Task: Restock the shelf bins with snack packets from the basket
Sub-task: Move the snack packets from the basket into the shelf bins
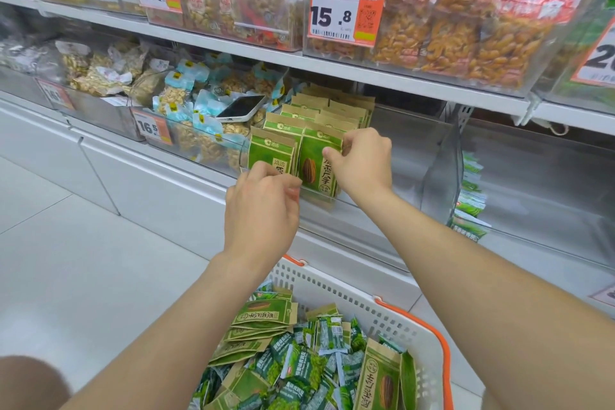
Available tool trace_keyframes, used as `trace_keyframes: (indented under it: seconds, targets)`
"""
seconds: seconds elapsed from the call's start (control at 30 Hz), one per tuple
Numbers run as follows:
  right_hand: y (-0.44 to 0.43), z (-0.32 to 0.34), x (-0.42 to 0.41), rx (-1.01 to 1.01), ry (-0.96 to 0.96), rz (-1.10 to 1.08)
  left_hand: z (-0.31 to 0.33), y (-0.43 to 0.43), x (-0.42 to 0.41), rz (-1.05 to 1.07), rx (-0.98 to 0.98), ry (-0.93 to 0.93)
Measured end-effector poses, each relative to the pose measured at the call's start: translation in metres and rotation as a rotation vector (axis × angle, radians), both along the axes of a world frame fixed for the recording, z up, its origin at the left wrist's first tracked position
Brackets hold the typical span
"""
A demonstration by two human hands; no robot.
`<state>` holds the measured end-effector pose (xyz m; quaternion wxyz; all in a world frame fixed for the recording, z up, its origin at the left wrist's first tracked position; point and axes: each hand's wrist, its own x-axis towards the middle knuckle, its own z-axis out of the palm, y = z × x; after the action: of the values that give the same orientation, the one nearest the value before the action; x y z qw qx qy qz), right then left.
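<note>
Green and kraft-brown snack packets (316, 123) stand in rows inside a clear shelf bin (432, 170) on the lower shelf. My right hand (361, 160) pinches the top right edge of the front right packet (314, 165). My left hand (263, 206) is at the bin's front, its curled fingers on the lower part of the front left packet (271, 151). Below, a white basket (392, 319) with orange handles holds several more green packets (299, 366), large and small.
A phone (240, 108) lies on blue-wrapped nut packets in the bin to the left. The right half of the clear bin is bare, with green packets (469, 206) stacked beyond its side wall. Upper shelf bins carry price tags (346, 15). White floor lies at left.
</note>
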<state>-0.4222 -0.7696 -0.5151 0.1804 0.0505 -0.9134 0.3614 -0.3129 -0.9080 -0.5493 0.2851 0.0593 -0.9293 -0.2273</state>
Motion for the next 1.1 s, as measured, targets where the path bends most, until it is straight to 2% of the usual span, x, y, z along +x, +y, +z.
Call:
trace_keyframes:
  seconds: [0.27, 0.47, 0.57, 0.63, 0.7, 0.77, 0.9, 1.1]
  targets:
    - [0.010, -0.005, 0.003, -0.033, -0.074, -0.026, -0.003, 0.000, 0.000, -0.017, 0.012, 0.012]
    - [0.020, -0.001, 0.016, 0.014, -0.129, -0.042, -0.005, 0.003, 0.003, -0.020, 0.012, 0.048]
    - [0.025, 0.007, 0.030, 0.025, -0.058, 0.004, -0.008, 0.006, 0.008, -0.033, -0.045, 0.098]
    - [0.028, 0.016, 0.047, 0.071, 0.008, 0.101, -0.012, 0.008, 0.010, -0.041, -0.086, 0.046]
    - [0.032, 0.021, 0.066, 0.209, 0.058, 0.219, -0.019, 0.010, 0.012, -0.045, -0.096, -0.058]
    - [0.039, 0.023, 0.084, 0.437, 0.032, 0.321, -0.028, 0.015, 0.014, -0.075, -0.118, -0.182]
    - [0.059, 0.015, 0.108, 0.938, -0.220, 0.415, -0.055, 0.035, 0.017, -0.232, -0.212, -0.447]
    - [0.096, -0.026, 0.122, 1.282, -0.605, 0.569, -0.098, 0.083, 0.023, -0.454, -0.246, -0.771]
